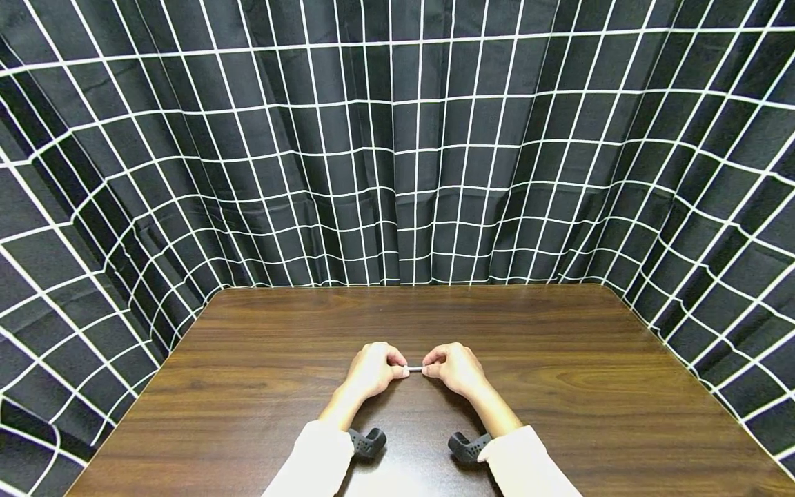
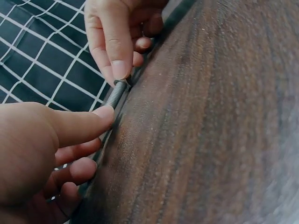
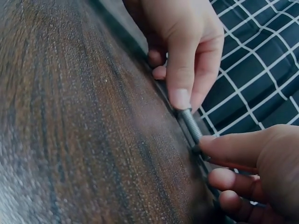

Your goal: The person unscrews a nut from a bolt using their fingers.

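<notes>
Between my two hands a thin grey metal bolt [image 1: 415,368] lies level from left to right, just above the table. My left hand [image 1: 374,369] pinches its left end between thumb and fingers. At the other end, my right hand [image 1: 456,371] pinches it the same way. Threads show along the bolt [image 2: 116,94] in the left wrist view. In the right wrist view the bolt [image 3: 191,123] has a darker rim by the left thumb and a dark bit by the right thumb. Fingertips cover both ends, so I cannot tell head from nut.
A brown wood-grain table [image 1: 279,324] spreads under both hands. Black curtains with a white grid [image 1: 410,172] stand behind it and along both sides. Dark wrist-camera mounts [image 1: 368,442] sit under the wrists, by the white sleeves [image 1: 313,462].
</notes>
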{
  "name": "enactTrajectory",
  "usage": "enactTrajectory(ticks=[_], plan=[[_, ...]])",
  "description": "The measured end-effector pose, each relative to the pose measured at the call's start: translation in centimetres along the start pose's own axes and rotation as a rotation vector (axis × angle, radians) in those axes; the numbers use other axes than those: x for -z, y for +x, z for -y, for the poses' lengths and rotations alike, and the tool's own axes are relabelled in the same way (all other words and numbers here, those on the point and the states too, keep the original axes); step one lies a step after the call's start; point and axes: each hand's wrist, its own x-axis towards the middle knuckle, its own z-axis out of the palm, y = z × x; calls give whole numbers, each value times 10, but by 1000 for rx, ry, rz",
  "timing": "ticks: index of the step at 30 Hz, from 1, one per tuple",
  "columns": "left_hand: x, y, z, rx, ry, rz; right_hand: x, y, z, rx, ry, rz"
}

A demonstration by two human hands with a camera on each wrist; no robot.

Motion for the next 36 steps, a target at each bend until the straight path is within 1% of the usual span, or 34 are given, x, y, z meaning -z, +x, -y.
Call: enactTrajectory(ticks=[3, 6, 9, 12, 15, 17, 19, 20, 21, 24, 29, 30, 36], plan=[[1, 0, 0, 3, -60, -13, 0, 0, -1, 17, 7, -7], [3, 0, -1, -3, -102, -29, -1, 0, -4, 47, 32, -22], [4, 0, -2, -27, -129, -52, -1, 1, -8, 79, 91, -29], [6, -1, -5, -57, -164, -89, 1, 2, -9, 80, 163, -18], [8, 0, -7, -70, -187, -129, 3, 4, -8, 33, 249, 5], [10, 1, -9, -90, -190, -152, 5, 4, -5, -11, 333, 19], [11, 2, -10, -107, -195, -166, 7, 5, -2, -53, 414, 27], [12, 2, -11, -121, -201, -172, 8, 5, 0, -64, 450, 30], [13, 1, -11, -124, -209, -177, 9, 5, 2, -74, 484, 34], [17, 0, -13, -136, -234, -191, 12, 4, 7, -101, 517, 44], [23, -1, -15, -134, -244, -197, 14, 2, 15, -146, 551, 102], [24, -1, -16, -141, -241, -197, 15, 2, 16, -152, 565, 113], [29, 1, -19, -169, -247, -196, 20, -1, 20, -152, 638, 129]])
